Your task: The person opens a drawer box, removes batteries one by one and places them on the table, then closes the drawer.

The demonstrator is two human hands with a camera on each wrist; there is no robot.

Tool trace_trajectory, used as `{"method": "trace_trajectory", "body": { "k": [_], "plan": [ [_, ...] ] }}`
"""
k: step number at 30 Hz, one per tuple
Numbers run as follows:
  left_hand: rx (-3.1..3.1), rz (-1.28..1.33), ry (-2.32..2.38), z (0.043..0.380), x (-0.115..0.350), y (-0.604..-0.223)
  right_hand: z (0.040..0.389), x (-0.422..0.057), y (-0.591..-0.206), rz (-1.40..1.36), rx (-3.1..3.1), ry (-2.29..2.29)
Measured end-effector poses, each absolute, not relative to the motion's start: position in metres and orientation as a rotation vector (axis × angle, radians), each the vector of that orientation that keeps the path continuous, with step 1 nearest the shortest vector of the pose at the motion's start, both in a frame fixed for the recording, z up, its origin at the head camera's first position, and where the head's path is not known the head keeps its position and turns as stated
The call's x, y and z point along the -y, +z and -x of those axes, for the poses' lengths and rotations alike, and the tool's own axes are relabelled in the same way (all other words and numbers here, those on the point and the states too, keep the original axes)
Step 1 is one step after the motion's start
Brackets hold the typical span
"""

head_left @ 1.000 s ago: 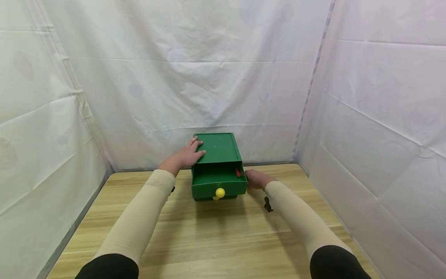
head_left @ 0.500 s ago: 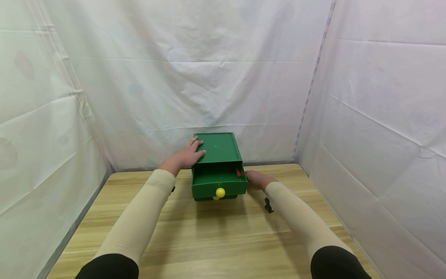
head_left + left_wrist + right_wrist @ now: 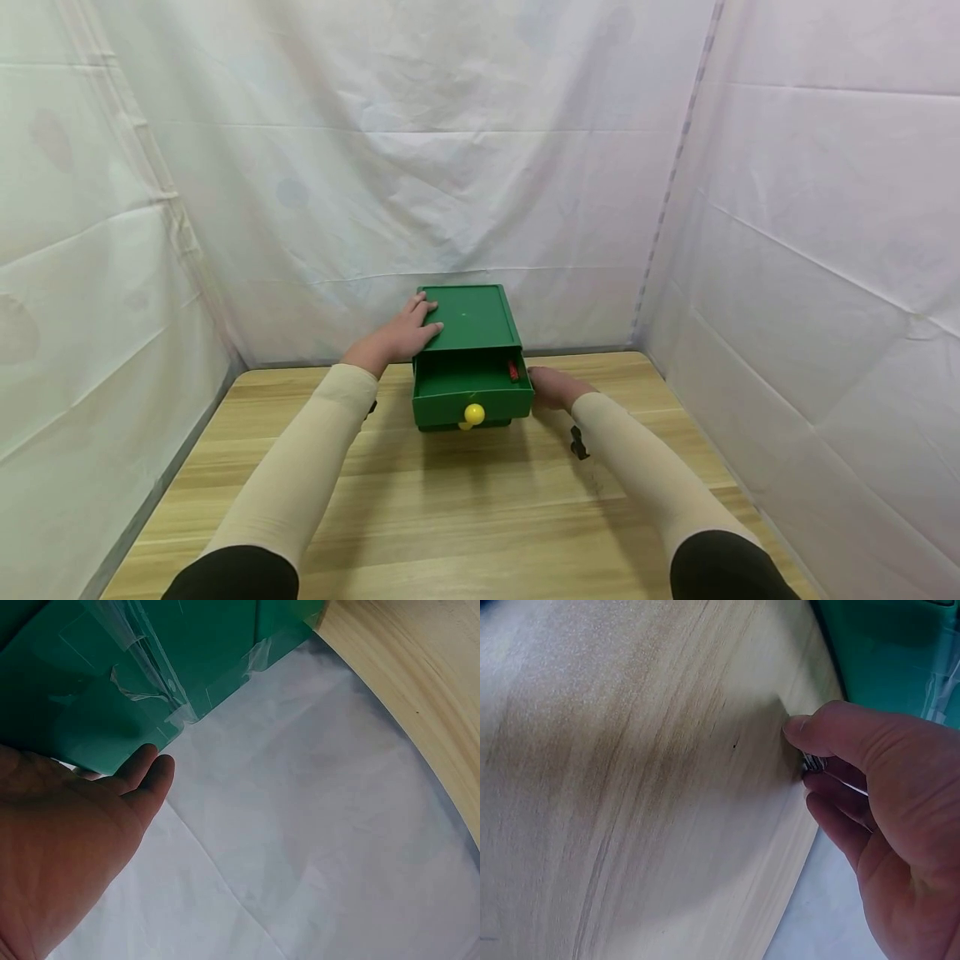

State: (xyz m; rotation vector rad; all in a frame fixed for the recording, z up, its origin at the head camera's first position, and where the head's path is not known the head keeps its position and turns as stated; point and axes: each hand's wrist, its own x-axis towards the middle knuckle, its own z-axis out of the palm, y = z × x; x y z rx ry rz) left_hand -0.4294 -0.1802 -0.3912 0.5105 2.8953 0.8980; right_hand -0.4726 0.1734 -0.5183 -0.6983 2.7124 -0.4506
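Note:
A green drawer cabinet (image 3: 468, 317) stands near the table's back edge, its upper drawer (image 3: 450, 407) pulled out by a yellow knob side facing me. Inside that drawer, at the right wall, lies a small red object (image 3: 513, 371). My left hand (image 3: 401, 333) rests on the cabinet's top left edge, fingers extended, as the left wrist view also shows from the side. Low beside the cabinet's right side, my right hand (image 3: 877, 765) pinches a small ridged, silvery thing (image 3: 814, 762) between thumb and fingers, close over the table. Its kind is mostly hidden by the fingers.
The wooden table (image 3: 465, 517) extends in front of the cabinet. White sheeting (image 3: 450, 167) hangs behind and on both sides. A second yellow knob (image 3: 465, 426) shows below the first. Clear tape (image 3: 150, 660) runs along the cabinet's side.

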Motion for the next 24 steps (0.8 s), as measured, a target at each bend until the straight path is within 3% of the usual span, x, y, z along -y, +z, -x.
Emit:
{"method": "trace_trajectory", "body": {
  "k": [24],
  "plan": [
    [-2.88,-0.502,0.928,0.431,0.181,-0.391,0.484,-0.172,-0.529,0.669,-2.744,-0.365]
  ]
}}
